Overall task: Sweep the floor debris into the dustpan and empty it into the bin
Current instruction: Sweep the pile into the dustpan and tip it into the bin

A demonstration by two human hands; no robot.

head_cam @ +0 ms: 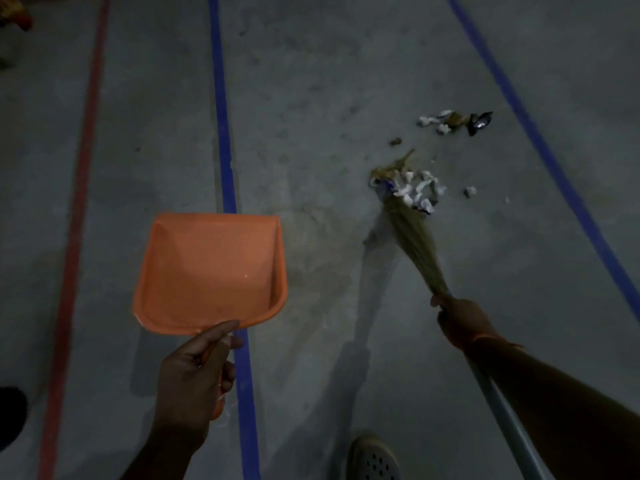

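My left hand grips the handle of an orange dustpan, held above the floor with its mouth pointing away from me; the pan holds nothing but a speck. My right hand grips a grass broom where the bristles meet the grey handle. The broom tip lies among a pile of white paper scraps on the grey floor. A second cluster of scraps with a dark wrapper lies farther away. The dustpan is well to the left of the debris. No bin is in view.
The concrete floor carries a red tape line at the left and two blue tape lines. My sandalled foot shows at the bottom edge. A dark object sits at the lower left.
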